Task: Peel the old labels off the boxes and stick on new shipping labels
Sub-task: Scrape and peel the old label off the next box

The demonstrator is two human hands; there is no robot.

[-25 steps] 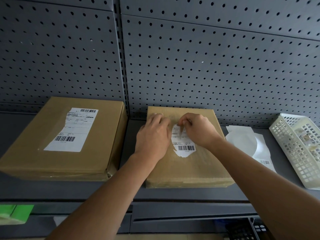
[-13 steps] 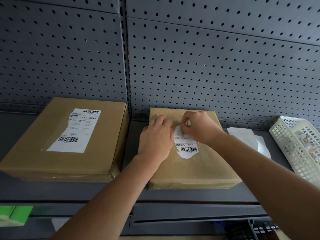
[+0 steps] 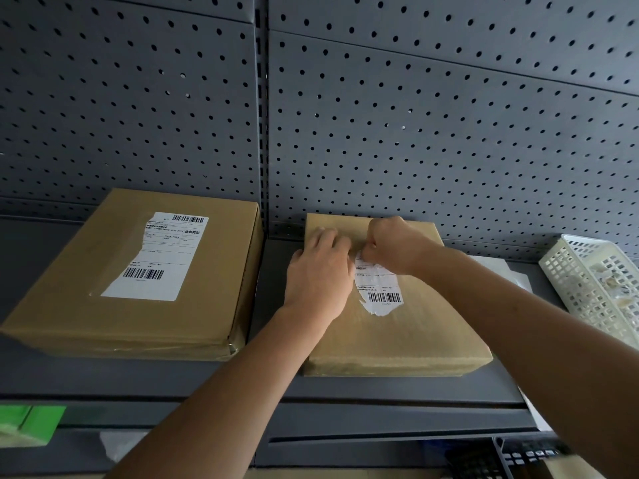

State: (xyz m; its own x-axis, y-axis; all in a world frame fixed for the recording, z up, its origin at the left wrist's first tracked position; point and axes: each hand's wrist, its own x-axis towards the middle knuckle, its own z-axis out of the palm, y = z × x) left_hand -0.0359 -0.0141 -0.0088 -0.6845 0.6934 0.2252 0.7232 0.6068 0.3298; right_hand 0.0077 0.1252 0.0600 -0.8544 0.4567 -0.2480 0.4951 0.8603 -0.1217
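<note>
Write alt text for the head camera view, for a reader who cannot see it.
A person's right hand pinches the top of a torn label on a cardboard box, while the left hand rests on the box. A second labelled box sits to the left, a white basket to the right.

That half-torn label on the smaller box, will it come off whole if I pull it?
Probably not: the label already has ragged torn edges, so it looks thin and apt to rip again. It would likely go floppy once lifted. The box may slide, so the left hand pressing on it helps.
</note>
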